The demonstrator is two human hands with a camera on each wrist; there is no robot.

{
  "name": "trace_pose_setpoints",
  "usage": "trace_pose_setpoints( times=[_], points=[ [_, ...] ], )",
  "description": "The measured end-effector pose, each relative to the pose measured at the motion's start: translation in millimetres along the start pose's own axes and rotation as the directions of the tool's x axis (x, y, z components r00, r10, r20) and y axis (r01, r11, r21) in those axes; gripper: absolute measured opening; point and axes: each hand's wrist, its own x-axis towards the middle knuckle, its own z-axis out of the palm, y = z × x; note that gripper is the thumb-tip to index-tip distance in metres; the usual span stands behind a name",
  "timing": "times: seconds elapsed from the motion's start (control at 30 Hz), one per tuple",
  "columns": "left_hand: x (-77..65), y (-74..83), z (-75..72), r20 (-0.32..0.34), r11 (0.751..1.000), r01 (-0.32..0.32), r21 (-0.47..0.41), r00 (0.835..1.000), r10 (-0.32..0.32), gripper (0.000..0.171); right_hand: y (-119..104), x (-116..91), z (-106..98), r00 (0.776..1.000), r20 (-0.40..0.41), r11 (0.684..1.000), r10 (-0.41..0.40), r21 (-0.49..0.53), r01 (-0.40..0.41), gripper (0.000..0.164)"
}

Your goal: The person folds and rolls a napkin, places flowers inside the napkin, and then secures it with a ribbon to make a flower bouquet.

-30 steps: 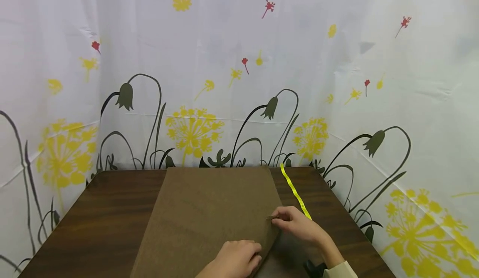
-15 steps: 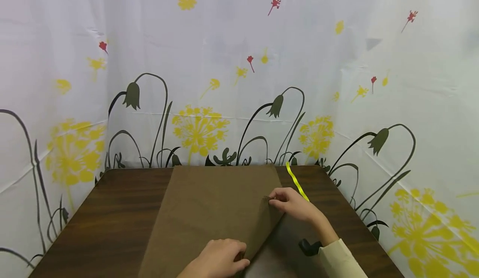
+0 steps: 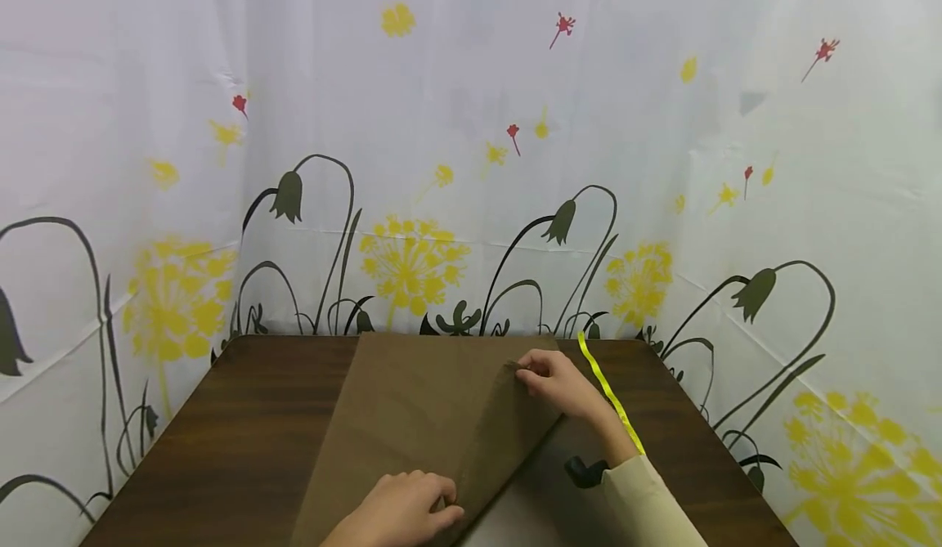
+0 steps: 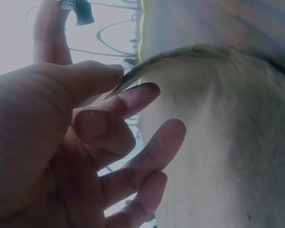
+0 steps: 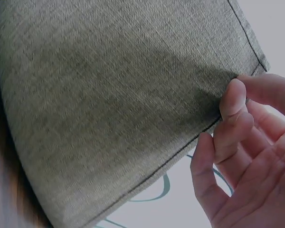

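A brown woven cloth [image 3: 397,400] with a stitched hem lies on the table, its right side lifted and folded over toward the left. My right hand [image 3: 555,379] pinches the raised edge between thumb and fingers. In the right wrist view the cloth [image 5: 99,95] hangs from that pinch, close to a sewn corner. Nearer the front, my left hand [image 3: 401,506] holds the same edge. The left wrist view has the cloth's edge [image 4: 180,54] curving up between thumb and index finger, while the other fingers of the left hand [image 4: 95,118] are loosely bent below.
The dark wood-grain table [image 3: 257,432] shows on the left. A yellow ribbon-like strip [image 3: 607,383] runs along the right, partly behind the right forearm. A greyish surface [image 3: 545,481] shows beneath the lifted cloth. A patterned curtain [image 3: 471,122] hangs behind the table.
The right hand has carried the cloth's edge leftward and away from the body. The left hand has shifted left with its part, widening the fold and baring more of the grey surface.
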Motion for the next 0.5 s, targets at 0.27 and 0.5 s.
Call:
trace_pose_setpoints(
  times=[0.27, 0.5],
  points=[
    [-14.9, -17.4, 1.4, 0.029, 0.995, 0.077, -0.056, 0.997, -0.075, 0.029, -8.2, 23.9, 15.6, 0.998, -0.053, 0.996, 0.038, 0.083, -0.033, 0.015],
    [-27.8, -30.0, -1.9, 0.026, 0.986, 0.154, -0.062, 0.988, -0.153, 0.018, -16.8, 43.2, 22.5, 0.998, -0.048, 0.995, 0.039, 0.095, -0.034, 0.021]
  ],
)
